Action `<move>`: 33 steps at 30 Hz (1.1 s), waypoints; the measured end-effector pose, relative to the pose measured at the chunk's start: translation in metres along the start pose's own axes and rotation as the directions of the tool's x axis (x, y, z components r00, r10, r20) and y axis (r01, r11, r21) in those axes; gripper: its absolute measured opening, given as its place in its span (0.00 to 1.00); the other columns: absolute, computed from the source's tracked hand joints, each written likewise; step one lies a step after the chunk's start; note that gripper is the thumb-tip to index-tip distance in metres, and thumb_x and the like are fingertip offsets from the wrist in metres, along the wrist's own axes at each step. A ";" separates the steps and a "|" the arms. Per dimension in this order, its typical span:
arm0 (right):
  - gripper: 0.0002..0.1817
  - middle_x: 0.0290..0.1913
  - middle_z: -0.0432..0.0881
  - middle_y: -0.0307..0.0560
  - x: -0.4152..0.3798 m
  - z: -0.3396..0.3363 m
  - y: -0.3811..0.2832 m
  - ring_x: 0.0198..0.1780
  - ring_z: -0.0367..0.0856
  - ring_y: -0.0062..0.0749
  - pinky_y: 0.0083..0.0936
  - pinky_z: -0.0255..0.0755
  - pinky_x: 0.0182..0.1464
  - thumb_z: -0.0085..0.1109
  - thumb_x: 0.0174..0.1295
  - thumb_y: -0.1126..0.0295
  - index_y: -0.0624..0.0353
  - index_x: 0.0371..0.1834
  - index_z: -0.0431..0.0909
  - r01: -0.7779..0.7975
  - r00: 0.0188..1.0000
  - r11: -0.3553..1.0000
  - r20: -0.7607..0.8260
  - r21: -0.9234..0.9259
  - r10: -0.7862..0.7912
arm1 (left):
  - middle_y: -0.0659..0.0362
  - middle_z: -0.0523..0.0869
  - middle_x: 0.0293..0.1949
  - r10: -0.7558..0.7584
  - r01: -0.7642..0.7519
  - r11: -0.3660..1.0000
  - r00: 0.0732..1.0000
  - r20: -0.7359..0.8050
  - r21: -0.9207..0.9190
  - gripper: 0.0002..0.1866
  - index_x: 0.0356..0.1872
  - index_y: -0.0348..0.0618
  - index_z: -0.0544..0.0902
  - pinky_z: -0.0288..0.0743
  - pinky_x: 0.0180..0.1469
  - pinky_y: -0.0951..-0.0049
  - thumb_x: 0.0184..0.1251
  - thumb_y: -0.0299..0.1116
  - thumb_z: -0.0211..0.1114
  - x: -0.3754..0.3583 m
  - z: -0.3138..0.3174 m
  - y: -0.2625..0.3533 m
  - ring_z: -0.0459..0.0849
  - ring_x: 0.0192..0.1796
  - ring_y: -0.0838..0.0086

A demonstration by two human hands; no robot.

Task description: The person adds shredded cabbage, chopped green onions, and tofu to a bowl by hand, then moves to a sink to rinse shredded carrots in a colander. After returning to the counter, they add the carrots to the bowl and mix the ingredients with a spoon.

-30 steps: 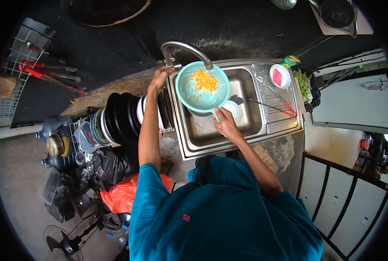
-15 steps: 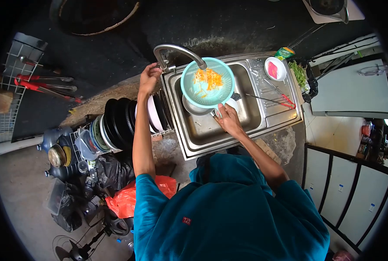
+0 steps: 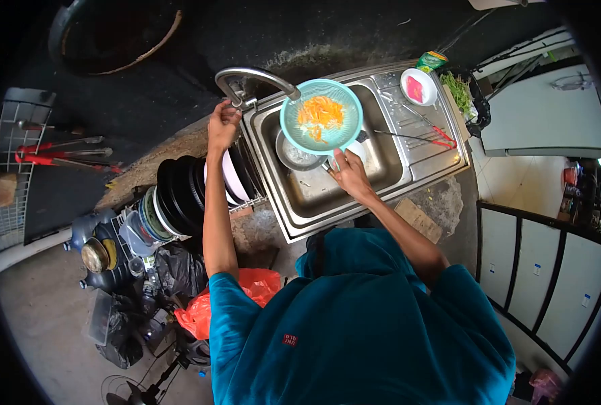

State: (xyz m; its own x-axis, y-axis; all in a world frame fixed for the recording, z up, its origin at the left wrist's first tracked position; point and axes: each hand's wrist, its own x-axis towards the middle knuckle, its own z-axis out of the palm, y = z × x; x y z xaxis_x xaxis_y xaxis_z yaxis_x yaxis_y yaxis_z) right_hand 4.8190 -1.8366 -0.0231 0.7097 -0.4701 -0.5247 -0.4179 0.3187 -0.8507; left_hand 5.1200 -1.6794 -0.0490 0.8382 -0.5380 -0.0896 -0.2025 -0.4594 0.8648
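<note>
The right hand [image 3: 350, 174] is wrapped around the handle of a teal colander [image 3: 321, 116], holding it over the steel sink [image 3: 327, 196] with the orange shreds [image 3: 319, 111] inside it sitting right under the spout of the tap [image 3: 254, 75]. The left hand [image 3: 222, 123] is stretched out to the tap's base at the sink's far left corner, fingers closed on it. A metal bowl [image 3: 292, 155] lies in the basin beneath the colander, red-handled tongs [image 3: 422, 138] and a small white dish [image 3: 418, 86] sit on the drainboard to the right, and dark plates [image 3: 182, 196] stand stacked in a rack left of the sink.
</note>
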 end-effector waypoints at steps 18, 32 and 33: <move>0.21 0.14 0.59 0.31 -0.003 0.020 -0.038 0.11 0.55 0.14 0.15 0.49 0.12 0.42 0.71 0.50 0.57 0.30 0.66 0.003 0.983 0.983 0.179 0.184 -0.037 | 0.52 0.76 0.52 0.454 -0.475 0.631 0.867 0.205 0.613 0.29 0.53 0.38 0.72 0.71 0.55 0.62 0.49 0.36 0.71 0.001 -0.029 0.035 0.74 0.54 0.56; 0.20 0.17 0.62 0.34 -0.029 0.011 -0.024 0.13 0.59 0.14 0.16 0.52 0.13 0.45 0.70 0.52 0.58 0.30 0.69 0.120 0.981 0.991 0.159 -0.052 -0.110 | 0.54 0.75 0.48 0.545 -0.505 0.652 0.831 0.113 0.565 0.30 0.52 0.39 0.73 0.72 0.51 0.62 0.46 0.37 0.74 0.009 -0.001 0.026 0.74 0.48 0.58; 0.20 0.17 0.62 0.34 -0.032 0.005 -0.030 0.13 0.59 0.14 0.16 0.52 0.13 0.45 0.70 0.52 0.58 0.30 0.69 0.125 0.979 0.990 0.168 -0.065 -0.112 | 0.54 0.75 0.48 0.544 -0.496 0.659 0.833 0.097 0.566 0.30 0.52 0.39 0.73 0.72 0.51 0.62 0.46 0.37 0.74 0.011 0.001 0.027 0.74 0.48 0.58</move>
State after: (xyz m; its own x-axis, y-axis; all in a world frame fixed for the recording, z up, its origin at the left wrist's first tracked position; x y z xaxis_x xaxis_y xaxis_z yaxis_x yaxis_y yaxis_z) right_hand 4.8114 -1.8272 0.0189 0.8373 -0.3578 -0.4134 -0.3621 0.2036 -0.9096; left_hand 5.1230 -1.6982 -0.0276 0.5392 -0.7670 0.3479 -0.8357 -0.4358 0.3343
